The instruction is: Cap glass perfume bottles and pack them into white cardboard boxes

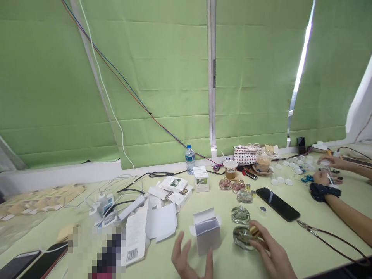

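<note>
My left hand (190, 260) hovers open at the bottom edge, fingers spread, just left of and below a small white carton (207, 231) that stands upright with its top flaps open. My right hand (269, 254) is curled around a round clear glass perfume bottle (242, 237) with a gold cap, lying on the pale green table (305, 240). A second clear glass bottle (240, 214) sits just behind it.
Flat white cartons (176, 190), loose leaflets, a charger with cables, a water bottle (190, 159), pink bottles (231, 185), a black phone (277, 204), drink cups and a patterned pouch fill the table. Another person's hands (329, 170) work among small vials at far right. Green blinds hang behind.
</note>
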A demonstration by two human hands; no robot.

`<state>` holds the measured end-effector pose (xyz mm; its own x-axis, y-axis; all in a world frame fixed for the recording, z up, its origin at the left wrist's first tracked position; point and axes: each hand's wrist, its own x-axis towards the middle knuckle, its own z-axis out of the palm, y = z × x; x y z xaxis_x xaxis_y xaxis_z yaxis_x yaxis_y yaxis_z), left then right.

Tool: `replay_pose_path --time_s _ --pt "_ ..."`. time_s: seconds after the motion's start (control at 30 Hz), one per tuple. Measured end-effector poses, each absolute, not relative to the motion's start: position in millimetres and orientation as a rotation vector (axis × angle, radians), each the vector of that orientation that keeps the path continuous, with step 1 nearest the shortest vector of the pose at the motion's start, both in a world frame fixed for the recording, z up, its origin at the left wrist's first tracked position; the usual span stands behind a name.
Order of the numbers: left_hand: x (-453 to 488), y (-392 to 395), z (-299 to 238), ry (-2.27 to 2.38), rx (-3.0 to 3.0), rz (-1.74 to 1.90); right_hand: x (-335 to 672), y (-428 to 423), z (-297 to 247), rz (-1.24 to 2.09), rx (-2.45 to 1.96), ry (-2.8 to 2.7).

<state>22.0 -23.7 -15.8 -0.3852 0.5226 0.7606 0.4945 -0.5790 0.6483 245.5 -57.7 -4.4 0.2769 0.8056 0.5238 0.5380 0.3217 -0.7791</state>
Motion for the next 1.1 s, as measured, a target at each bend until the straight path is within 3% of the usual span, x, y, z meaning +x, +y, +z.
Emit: replay_pose_path --time_s 0.23,0.43,0.6,1.1 --pt "0.4 2.9 -3.8 1.193 1.678 1.537 214.2 -46.0 49.8 0.236 -1.167 -1.228" --pt "7.4 -9.0 -4.7 1.128 1.692 1.488 187.1 -36.9 81.8 0.070 -1.025 -1.648" --pt "7.2 -13.8 4.4 1.135 1.695 1.458 178.8 -41.0 84.8 0.281 -0.958 -1.938" --pt "21.3 -15.4 -6.0 1.158 1.666 1.464 188.6 -45.7 101.5 0.578 -1.166 -2.000"
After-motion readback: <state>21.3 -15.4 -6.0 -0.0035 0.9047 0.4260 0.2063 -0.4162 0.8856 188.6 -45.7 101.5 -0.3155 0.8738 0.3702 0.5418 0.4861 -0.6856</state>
